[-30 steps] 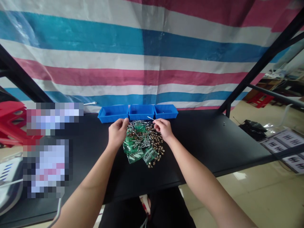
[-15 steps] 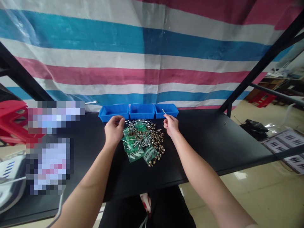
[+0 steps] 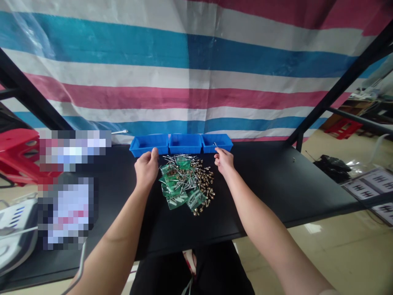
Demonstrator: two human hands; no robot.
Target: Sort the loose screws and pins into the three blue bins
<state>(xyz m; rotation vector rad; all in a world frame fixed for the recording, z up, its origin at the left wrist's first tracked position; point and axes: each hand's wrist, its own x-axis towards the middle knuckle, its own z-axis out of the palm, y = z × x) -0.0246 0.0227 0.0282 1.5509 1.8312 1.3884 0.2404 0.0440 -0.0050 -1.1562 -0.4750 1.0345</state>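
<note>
A heap of silver pins, brass screws and small green plastic bags (image 3: 186,184) lies on the black table (image 3: 276,184). Behind it stand three blue bins in a row: left bin (image 3: 149,144), middle bin (image 3: 185,143), right bin (image 3: 216,142). My right hand (image 3: 225,161) pinches a thin silver pin (image 3: 215,144) and holds it at the right bin's front edge. My left hand (image 3: 146,168) is closed, fingers curled, just in front of the left bin; what it holds is hidden.
A striped tarpaulin (image 3: 196,73) hangs behind the table. Black frame bars (image 3: 331,98) slant up on both sides. Red plastic stools (image 3: 18,155) and a white device (image 3: 12,229) sit at the left. Floor with a black bag (image 3: 333,166) lies to the right.
My right hand lifted a silver pin from the heap and carried it right and back to the right bin. My left hand drew away from the heap toward the left bin.
</note>
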